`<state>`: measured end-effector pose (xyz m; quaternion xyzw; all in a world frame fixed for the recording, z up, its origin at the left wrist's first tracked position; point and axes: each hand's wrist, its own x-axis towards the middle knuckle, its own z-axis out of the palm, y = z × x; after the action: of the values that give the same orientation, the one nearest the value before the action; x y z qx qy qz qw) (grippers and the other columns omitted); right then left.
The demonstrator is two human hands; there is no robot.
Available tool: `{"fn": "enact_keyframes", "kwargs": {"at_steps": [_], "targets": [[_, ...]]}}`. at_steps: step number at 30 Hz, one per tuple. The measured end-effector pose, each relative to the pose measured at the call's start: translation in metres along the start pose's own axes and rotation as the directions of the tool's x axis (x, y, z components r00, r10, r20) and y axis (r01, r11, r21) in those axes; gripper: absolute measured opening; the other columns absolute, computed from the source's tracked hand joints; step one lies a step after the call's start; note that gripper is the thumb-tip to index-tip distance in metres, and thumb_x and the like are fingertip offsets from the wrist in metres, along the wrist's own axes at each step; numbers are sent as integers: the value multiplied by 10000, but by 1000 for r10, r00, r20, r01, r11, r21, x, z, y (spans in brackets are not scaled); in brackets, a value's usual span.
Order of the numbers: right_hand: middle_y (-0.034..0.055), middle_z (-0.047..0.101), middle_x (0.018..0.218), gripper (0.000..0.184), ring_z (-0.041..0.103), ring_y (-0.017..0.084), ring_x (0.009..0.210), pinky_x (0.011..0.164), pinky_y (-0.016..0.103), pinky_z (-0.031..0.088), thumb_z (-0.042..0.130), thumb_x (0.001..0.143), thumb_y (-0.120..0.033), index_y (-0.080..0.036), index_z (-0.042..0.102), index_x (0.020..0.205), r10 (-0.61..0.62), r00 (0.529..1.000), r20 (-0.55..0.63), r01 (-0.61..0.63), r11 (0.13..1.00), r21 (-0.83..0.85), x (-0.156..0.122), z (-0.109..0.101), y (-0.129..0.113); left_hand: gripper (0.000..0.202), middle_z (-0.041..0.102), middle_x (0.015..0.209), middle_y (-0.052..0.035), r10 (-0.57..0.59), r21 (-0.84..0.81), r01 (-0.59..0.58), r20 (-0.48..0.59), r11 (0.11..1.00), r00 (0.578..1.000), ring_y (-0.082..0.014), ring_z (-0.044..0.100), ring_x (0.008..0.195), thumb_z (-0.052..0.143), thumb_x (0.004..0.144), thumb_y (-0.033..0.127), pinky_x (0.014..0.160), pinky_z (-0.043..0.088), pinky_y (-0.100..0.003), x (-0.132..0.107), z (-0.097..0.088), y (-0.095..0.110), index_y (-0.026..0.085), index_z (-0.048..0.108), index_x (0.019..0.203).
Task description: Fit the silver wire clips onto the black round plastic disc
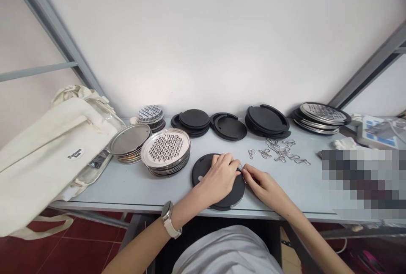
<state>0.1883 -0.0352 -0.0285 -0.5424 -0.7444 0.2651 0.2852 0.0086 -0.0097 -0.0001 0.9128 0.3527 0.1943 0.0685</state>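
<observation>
Black disc lies flat at the front edge of the grey table, directly before the person. Left hand rests palm down on the disc with fingers bent toward its right edge, holding it in place; a wristwatch sits on that wrist. Right hand meets the left at the disc's right edge, thumb and forefinger pinched narrowly on a small metal clip. Loose clips lie scattered just behind the right hand. Left of the disc, close by: a stack of perforated grater plates, and touching it, a stack of plain metal plates. Stacks of black discs line the wall. A cream cloth bag occupies the table's left end.
</observation>
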Motion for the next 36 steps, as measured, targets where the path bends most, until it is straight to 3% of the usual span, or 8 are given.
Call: {"fn": "enact_keyframes", "kwargs": {"at_steps": [36], "targets": [[-40, 471, 615, 317, 456, 144, 564, 549, 247, 347, 333, 980, -385, -227, 381, 710, -5, 1000, -17, 5, 1000, 0, -1, 0, -2, 192, 515, 1021, -61, 14, 11, -14, -1, 1000, 1000, -211, 505, 994, 410, 982, 207, 884, 376, -351, 0, 0, -1, 176, 503, 1147]]}}
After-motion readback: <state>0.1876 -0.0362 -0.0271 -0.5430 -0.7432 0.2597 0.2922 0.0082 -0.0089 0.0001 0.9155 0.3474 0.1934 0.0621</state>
